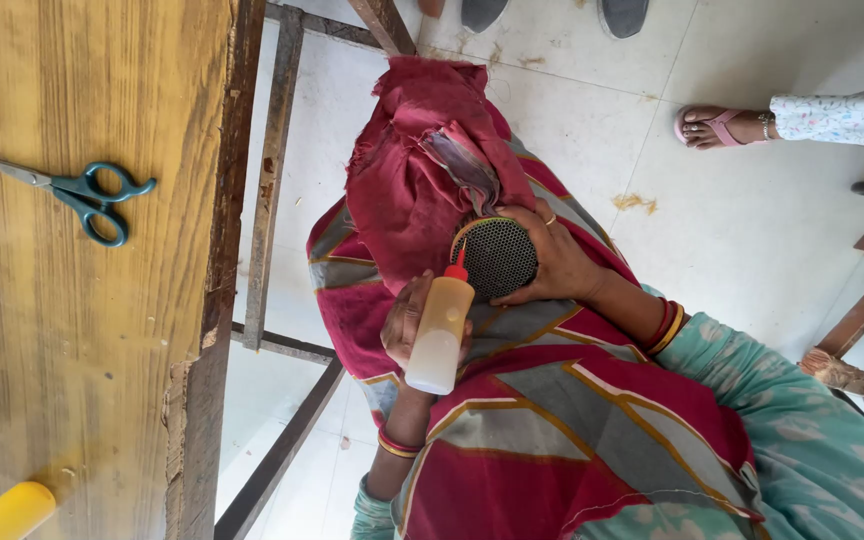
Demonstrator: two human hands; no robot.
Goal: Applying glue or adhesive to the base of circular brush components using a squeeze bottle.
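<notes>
Glue bottle (439, 335) in left hand (404, 322), mesh disc (497, 257) under right hand (555, 260)

One squeeze bottle (439, 337) near the middle of the view: slim, translucent, yellowish, filled with pale liquid, capped by a red pointed nozzle. Gripped in the left hand (407, 322), tilted, nozzle tip right at the rim of a round black perforated disc (495, 257). No label visible on its side. No signs, screens or other packages in view.
</notes>
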